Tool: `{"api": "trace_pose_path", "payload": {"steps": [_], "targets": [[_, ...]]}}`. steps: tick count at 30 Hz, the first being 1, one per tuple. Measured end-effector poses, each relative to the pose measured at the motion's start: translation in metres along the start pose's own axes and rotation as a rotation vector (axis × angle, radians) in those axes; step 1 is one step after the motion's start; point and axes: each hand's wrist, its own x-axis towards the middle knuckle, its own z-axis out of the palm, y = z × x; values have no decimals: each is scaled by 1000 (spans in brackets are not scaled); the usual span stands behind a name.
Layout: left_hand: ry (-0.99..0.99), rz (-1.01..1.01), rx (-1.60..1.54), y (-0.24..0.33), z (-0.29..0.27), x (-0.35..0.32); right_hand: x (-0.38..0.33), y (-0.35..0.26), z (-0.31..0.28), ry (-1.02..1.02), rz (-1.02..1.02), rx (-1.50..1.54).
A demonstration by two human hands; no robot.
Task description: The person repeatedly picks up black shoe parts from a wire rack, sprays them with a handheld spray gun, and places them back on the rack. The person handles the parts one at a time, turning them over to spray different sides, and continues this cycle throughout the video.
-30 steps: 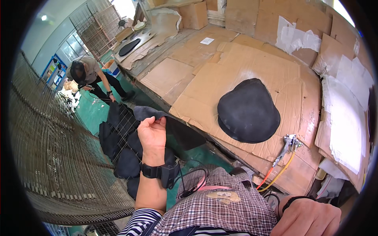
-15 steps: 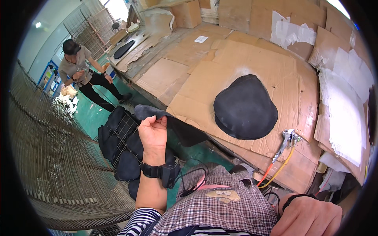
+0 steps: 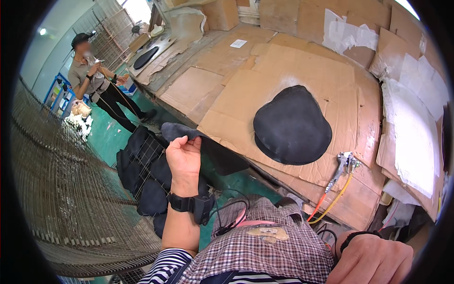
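Observation:
My left hand [image 3: 183, 157] pinches the edge of a thin, flexible black sheet [image 3: 222, 155] beside the table's front edge. The sheet hangs down from my fingers, and its lower part is in shadow. At the lower right, my right hand [image 3: 371, 259] shows its back, with the fingers curled and partly cut off by the frame; anything inside them is hidden. A black rounded-triangular pad [image 3: 293, 125], with a second edge showing under it, lies on the cardboard-covered table [image 3: 227, 111]. Right of it rests a spray gun [image 3: 344, 165] with orange and yellow hoses.
Several black pads [image 3: 153, 196] lie on a wire rack at my left, beside a large stack of wire grids [image 3: 80, 189]. Another person [image 3: 97, 80] stands at the far left. A dark oval piece [image 3: 145, 57] lies on the far table end. Cardboard walls [image 3: 279, 16] enclose the back.
The other person has lifted their head and raised their hands toward the chest. My left hand still holds the black sheet in nearly the same place; the view has shifted slightly.

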Motion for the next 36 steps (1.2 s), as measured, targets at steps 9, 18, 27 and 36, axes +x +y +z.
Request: {"api": "trace_pose_path", "payload": {"steps": [9, 18, 27, 36], "targets": [[-14, -7, 17, -7, 6, 0, 14, -25, -8, -99, 280, 50], [15, -10, 17, -7, 1, -3, -6, -12, 1, 64, 56, -4], [-13, 9, 6, -3, -4, -4, 0, -8, -6, -46, 118, 24], [-13, 4, -12, -6, -4, -4, -1, -7, -5, -14, 98, 44]]}}
